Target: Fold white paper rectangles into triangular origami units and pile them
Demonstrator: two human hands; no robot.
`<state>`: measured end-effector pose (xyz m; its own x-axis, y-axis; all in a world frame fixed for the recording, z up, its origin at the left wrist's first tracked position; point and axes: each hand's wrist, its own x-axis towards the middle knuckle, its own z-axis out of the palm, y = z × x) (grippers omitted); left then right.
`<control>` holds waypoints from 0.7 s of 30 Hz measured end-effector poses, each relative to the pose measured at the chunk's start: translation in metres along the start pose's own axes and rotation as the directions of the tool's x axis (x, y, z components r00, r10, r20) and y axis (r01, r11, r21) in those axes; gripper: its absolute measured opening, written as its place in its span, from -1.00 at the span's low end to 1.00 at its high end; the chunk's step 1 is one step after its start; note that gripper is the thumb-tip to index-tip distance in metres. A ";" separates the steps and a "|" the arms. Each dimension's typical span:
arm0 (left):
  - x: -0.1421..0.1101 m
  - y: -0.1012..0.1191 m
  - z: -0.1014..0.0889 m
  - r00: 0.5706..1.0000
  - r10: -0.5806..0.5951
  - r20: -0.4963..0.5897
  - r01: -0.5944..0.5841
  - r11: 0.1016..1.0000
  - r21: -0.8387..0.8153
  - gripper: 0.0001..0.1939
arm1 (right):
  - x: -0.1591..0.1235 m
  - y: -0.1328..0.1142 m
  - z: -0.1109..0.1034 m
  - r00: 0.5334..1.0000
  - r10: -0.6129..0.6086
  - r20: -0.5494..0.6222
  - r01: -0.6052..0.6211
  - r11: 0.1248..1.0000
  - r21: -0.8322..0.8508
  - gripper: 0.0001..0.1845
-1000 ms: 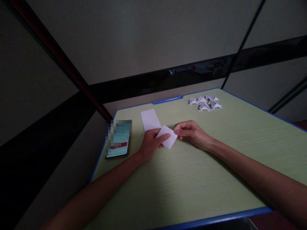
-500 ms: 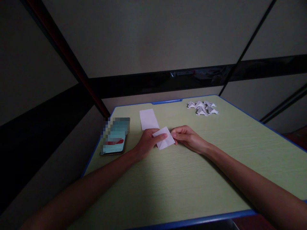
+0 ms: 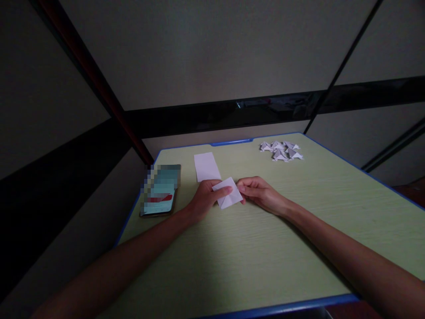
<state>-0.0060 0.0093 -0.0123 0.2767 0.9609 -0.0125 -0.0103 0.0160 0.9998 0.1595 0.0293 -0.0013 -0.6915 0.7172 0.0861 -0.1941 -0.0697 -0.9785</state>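
Observation:
A small folded piece of white paper (image 3: 229,199) is held above the middle of the table, with crease lines on its face. My left hand (image 3: 206,198) grips it from the left, thumb flat on top and fingers underneath. At the paper's right edge, my right hand (image 3: 257,190) is closed in a pinch, thumb against forefinger. Its fingertips meet the paper's edge there; the exact hold is partly hidden. Just behind my left hand lies a flat white sheet of paper (image 3: 206,166).
A phone (image 3: 161,190) with its screen lit, partly blurred, lies at the table's left edge. Several folded white paper figures (image 3: 280,154) sit together at the back right. The pale green table (image 3: 265,261) has a blue rim and stands against a panelled wall (image 3: 215,53).
The whole view has shifted very slightly. Both hands keep almost the same place on the folded paper, and the paper's shape looks the same.

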 end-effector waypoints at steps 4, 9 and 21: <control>0.000 0.000 0.000 1.000 0.009 0.009 -0.009 1.000 0.000 -0.76 | 0.000 -0.002 0.001 1.000 -0.001 0.004 0.001 1.000 0.018 -0.70; 0.000 0.001 0.000 1.000 0.008 0.021 -0.008 1.000 0.000 -0.76 | 0.000 -0.001 0.000 1.000 0.002 0.017 -0.002 1.000 0.026 -0.72; -0.003 0.006 0.003 0.998 -0.046 -0.036 0.049 0.996 0.075 -0.75 | -0.002 -0.009 0.005 0.984 -0.163 -0.076 0.156 0.984 -0.087 -0.73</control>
<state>-0.0036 0.0061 -0.0065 0.2424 0.9684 -0.0592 0.0755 0.0420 0.9963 0.1588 0.0250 0.0079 -0.5956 0.7697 0.2299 -0.2385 0.1038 -0.9656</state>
